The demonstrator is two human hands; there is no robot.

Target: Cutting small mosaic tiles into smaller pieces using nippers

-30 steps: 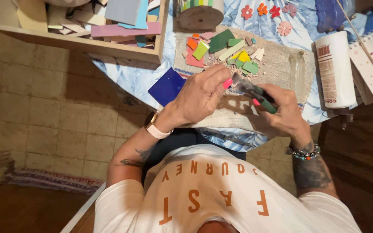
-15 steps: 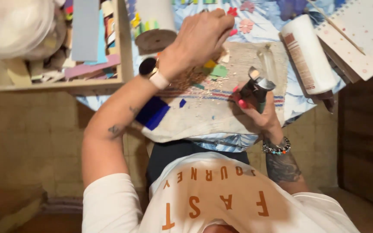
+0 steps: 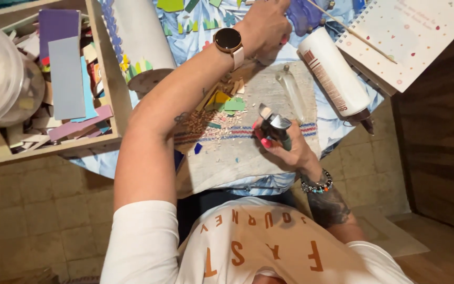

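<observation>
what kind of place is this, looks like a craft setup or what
Probably a home craft table for mosaic work: small coloured tile pieces on a cloth mat, a wooden tray of coloured strips, a white glue bottle.

Left hand outstretched, right hand clenched

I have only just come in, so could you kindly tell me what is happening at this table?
A person is seated at a table covered with a grey cloth and small coloured tile pieces. The right hand grips a pair of nippers above the cloth. The left hand reaches to the table's far side, near a white bottle lying on its side and a spiral notebook.
</observation>
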